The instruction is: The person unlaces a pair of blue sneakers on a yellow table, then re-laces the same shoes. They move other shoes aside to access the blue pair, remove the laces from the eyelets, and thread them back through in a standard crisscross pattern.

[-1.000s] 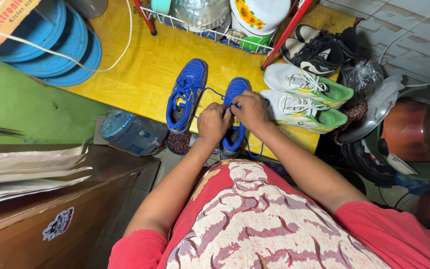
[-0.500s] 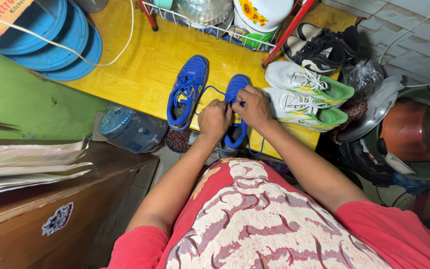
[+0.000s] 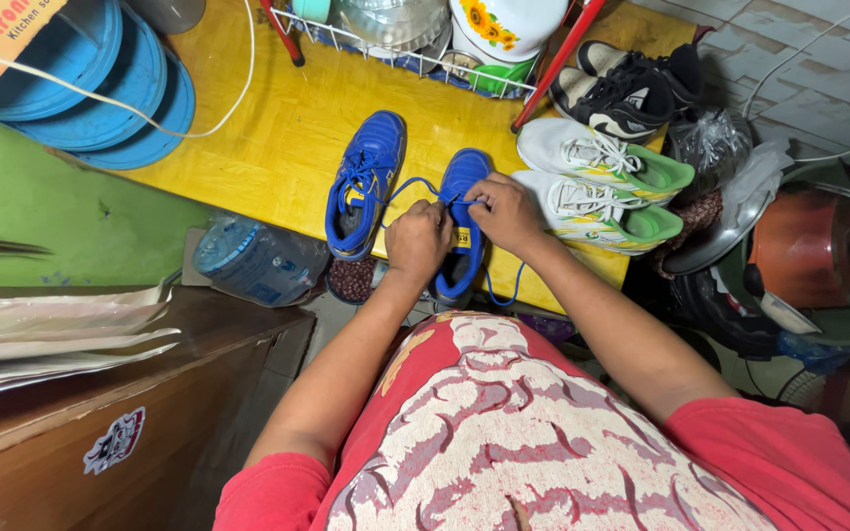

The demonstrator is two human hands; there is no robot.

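Two hands at frame centre, both on one blue shoe. Left hand is clenched over the shoe's middle, pinching the blue lace. Right hand is just beside it, fingers closed on the lace near the shoe's toe end. That shoe sits centre frame on the near edge of the yellow table, heel toward the person.

Blue shoes: two; the second blue shoe lies just left of the held one, untouched. White-green shoes: two, side by side right of the hands, the nearer one almost touching the right hand. Black shoes: two, upper right, behind the white-green pair.

Blue lids: a stack at upper left; exact count cannot be told. One wire rack of dishes at top centre. One water jug lying below the table's edge, left of centre. One wooden cabinet at lower left. One orange pot at far right.
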